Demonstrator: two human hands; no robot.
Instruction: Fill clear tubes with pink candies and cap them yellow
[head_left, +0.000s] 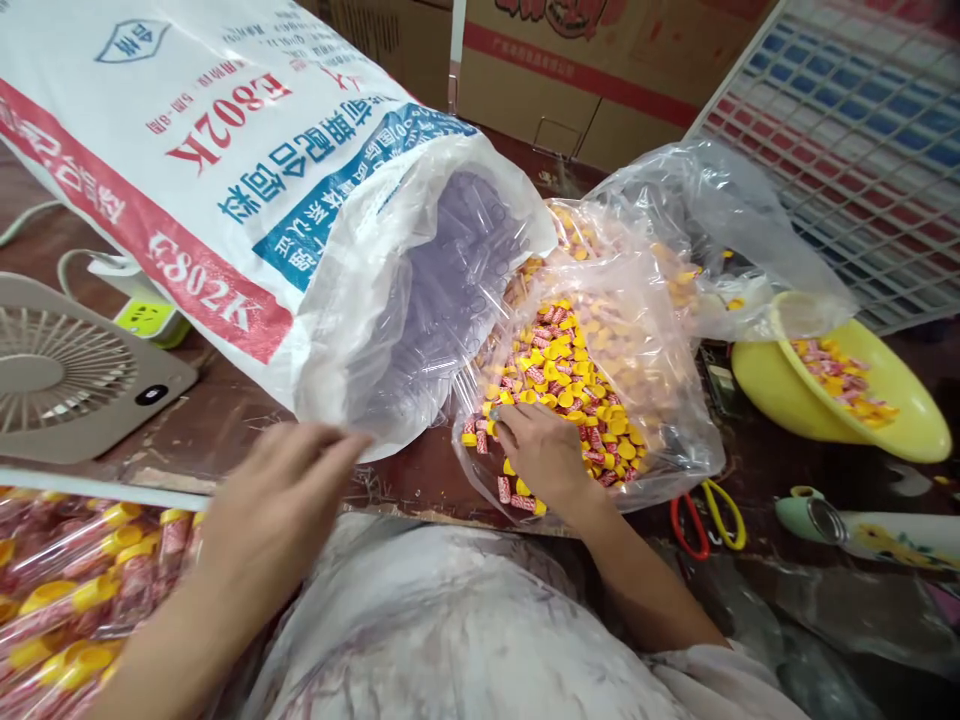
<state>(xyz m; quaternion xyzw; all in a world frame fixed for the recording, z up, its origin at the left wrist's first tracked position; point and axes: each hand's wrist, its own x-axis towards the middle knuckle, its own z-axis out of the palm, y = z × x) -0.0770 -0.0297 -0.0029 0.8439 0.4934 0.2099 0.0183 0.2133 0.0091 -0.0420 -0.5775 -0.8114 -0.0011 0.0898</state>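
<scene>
My right hand (544, 450) reaches into an open clear plastic bag (675, 440) of small yellow-capped pieces (559, 365) with red-and-white patterned bodies. Its fingers are pinched together among them, and whatever they hold is hidden. My left hand (281, 490) is smeared by motion just in front of a large white woven sack (247, 130), so its grip cannot be made out. The sack lies on its side with its mouth towards me, and many clear plastic tubes (457, 260) show inside. At lower left, a white-edged container (97, 480) holds clear tubes with yellow caps and reddish contents (82, 590).
A small fan (67, 370) and a power strip (154, 315) are on the left. On the right are a yellow bowl (907, 390) with more pieces, red-and-yellow-handled scissors (705, 520) and a flowered bottle (892, 535). A white wire rack (847, 150) and cardboard boxes (540, 90) stand behind.
</scene>
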